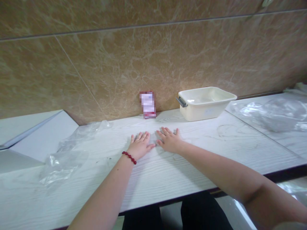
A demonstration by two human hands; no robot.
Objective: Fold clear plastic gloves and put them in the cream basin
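Note:
My left hand (139,145) lies flat, palm down, on the white wood-grain table (168,172), fingers stretched out. A red bead bracelet (129,157) circles its wrist. My right hand (169,139) rests flat beside it, fingers spread, thumbs nearly touching. Neither hand holds anything. A small pink and white card (147,104) leans against the wall just beyond my fingertips.
A cream plastic tub (205,103) with a grey handle stands at the back right by the brown marble wall (144,57). Clear plastic bags lie at the left (64,156) and far right (275,113). The table's front edge runs near my elbows.

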